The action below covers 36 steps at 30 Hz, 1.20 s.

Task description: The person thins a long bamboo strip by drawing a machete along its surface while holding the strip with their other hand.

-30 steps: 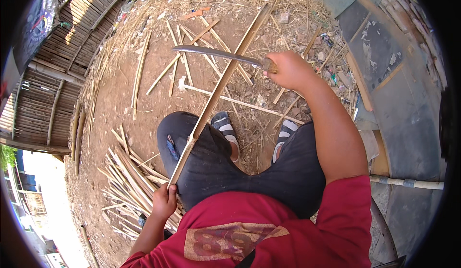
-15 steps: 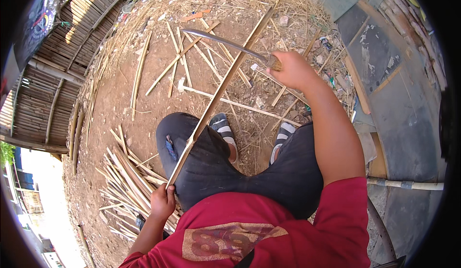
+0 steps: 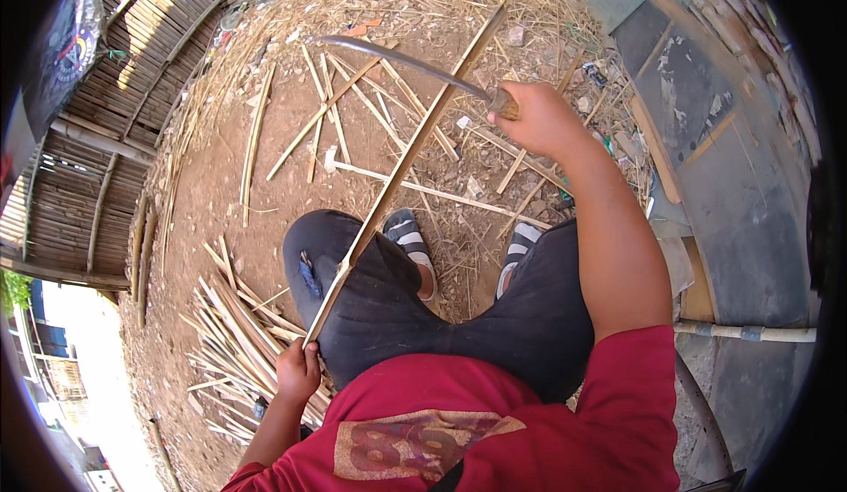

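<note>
My left hand (image 3: 298, 372) is closed round the near end of a long split bamboo strip (image 3: 386, 194). The strip slants up across my left thigh, away to the far right, with a knot just above the thigh. In my right hand (image 3: 538, 120) is the wooden handle of a sickle (image 3: 410, 63). Its curved blade points left and crosses the strip's far part; whether the edge touches it I cannot tell. Beside my left hand, on the ground, lies a heap of split bamboo strips (image 3: 243, 324).
Loose bamboo strips (image 3: 322, 117) lie scattered on the dirt ahead of my sandalled feet (image 3: 410, 240). Dry straw (image 3: 538, 7) and rubble cover the far ground. A bamboo-slat wall (image 3: 75, 196) stands at the left, and dark panels (image 3: 741, 227) line the right.
The sickle and my right hand have moved slightly up and away, the blade's tip shifting a little left. My left hand keeps its hold on the strip and has barely moved.
</note>
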{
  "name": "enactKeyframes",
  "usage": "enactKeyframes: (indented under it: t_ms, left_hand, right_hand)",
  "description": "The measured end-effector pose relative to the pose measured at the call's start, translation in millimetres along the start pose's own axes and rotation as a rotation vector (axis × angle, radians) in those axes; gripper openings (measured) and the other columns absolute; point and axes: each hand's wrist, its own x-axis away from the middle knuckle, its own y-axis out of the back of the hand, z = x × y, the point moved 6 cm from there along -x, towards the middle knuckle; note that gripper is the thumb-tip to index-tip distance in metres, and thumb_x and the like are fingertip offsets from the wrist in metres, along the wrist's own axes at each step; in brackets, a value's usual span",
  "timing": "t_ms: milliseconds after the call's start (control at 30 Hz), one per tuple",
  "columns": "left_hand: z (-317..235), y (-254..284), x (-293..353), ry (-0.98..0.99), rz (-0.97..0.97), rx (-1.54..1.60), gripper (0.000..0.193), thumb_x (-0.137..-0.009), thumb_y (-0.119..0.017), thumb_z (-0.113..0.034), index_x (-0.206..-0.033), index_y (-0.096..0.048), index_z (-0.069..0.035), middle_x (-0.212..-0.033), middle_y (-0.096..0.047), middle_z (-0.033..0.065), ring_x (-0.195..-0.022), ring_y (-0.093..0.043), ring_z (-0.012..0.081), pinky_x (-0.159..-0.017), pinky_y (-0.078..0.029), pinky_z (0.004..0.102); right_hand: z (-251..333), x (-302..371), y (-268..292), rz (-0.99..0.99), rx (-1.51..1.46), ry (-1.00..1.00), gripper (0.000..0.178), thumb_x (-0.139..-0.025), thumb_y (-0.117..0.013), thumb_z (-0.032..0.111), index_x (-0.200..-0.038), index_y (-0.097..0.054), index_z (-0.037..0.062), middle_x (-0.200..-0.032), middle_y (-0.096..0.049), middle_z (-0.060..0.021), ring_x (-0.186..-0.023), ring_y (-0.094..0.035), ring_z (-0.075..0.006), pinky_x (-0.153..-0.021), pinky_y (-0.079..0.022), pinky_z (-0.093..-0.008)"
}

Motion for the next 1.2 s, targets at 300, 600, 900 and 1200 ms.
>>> enactKeyframes:
  t_ms: [300, 600, 900, 1200]
  left_hand:
    - [20, -4, -6, -0.087, 0.025, -0.017, 0.032, -0.105, -0.057, -0.028, -0.09, -0.062, -0.001, -0.066, -0.06, 0.0218, -0.064, -0.061, 0.0448, -0.06, -0.048, 0.0487]
    - [18, -1, -1, -0.004, 0.125, 0.13, 0.039, -0.108, -0.053, -0.033, -0.091, -0.064, 0.001, -0.068, -0.063, 0.0203, -0.066, -0.065, 0.0409, -0.063, -0.05, 0.045]
    - [21, 8, -8, -0.021, 0.158, 0.086, 0.041, -0.108, -0.053, -0.034, -0.089, -0.065, 0.001, -0.068, -0.063, 0.0192, -0.065, -0.066, 0.0365, -0.063, -0.051, 0.0437]
    - [33, 2, -3, -0.015, 0.198, 0.187, 0.042, -0.109, -0.054, -0.036, -0.093, -0.067, 0.001, -0.069, -0.063, 0.0157, -0.065, -0.064, 0.0294, -0.065, -0.051, 0.0398]
  right_hand:
    - [-44, -2, 11, -0.003, -0.15, -0.196, 0.023, -0.087, -0.074, 0.025, -0.102, -0.07, 0.0082, -0.088, -0.071, -0.0184, -0.084, -0.071, -0.0367, -0.075, -0.055, -0.0478]
    - [40, 18, -14, 0.093, 0.17, 0.334, 0.021, -0.084, -0.075, 0.02, -0.099, -0.07, 0.0075, -0.077, -0.069, -0.0157, -0.073, -0.069, -0.0357, -0.072, -0.054, -0.0474]
    - [-48, 8, 24, -0.086, 0.016, -0.106, 0.018, -0.089, -0.074, 0.025, -0.098, -0.071, 0.0104, -0.082, -0.07, -0.0158, -0.079, -0.07, -0.0334, -0.072, -0.054, -0.0466]
    - [-8, 5, 4, 0.184, -0.013, -0.059, 0.019, -0.088, -0.075, 0.028, -0.095, -0.07, 0.0113, -0.082, -0.07, -0.0122, -0.081, -0.071, -0.0326, -0.072, -0.054, -0.0482]
